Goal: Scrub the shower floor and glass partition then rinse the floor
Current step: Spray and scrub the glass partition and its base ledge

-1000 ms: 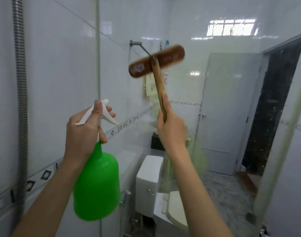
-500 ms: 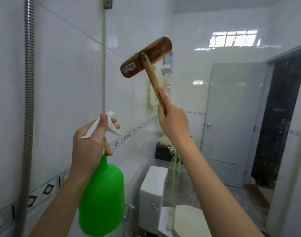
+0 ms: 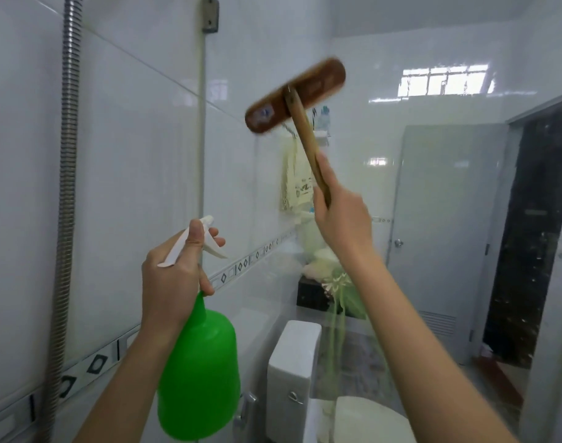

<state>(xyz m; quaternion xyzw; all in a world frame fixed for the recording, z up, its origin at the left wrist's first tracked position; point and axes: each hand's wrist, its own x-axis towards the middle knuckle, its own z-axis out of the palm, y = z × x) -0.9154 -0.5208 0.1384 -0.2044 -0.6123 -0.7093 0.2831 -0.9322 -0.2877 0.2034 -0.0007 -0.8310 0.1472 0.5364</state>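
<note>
My right hand [image 3: 343, 215] grips the wooden handle of a brown scrub brush [image 3: 294, 95]. The brush head is raised high against the glass partition [image 3: 369, 174], tilted and blurred by motion. My left hand [image 3: 174, 276] holds a green spray bottle [image 3: 198, 375] by its neck, with a finger over the white trigger nozzle [image 3: 193, 241]. The bottle hangs upright at lower left, in front of the glass. Faint green reflections of the bottle show in the glass. The shower floor is out of view.
A ribbed metal shower hose [image 3: 65, 187] runs down the tiled wall at left. Behind the glass stand a white toilet with its tank [image 3: 292, 375], a hanging cloth [image 3: 294, 174], a white door [image 3: 442, 231] and a dark open doorway [image 3: 535, 238].
The brush head has swung to the right and slightly lower across the glass, with my right hand following. My left hand and the bottle have kept their position.
</note>
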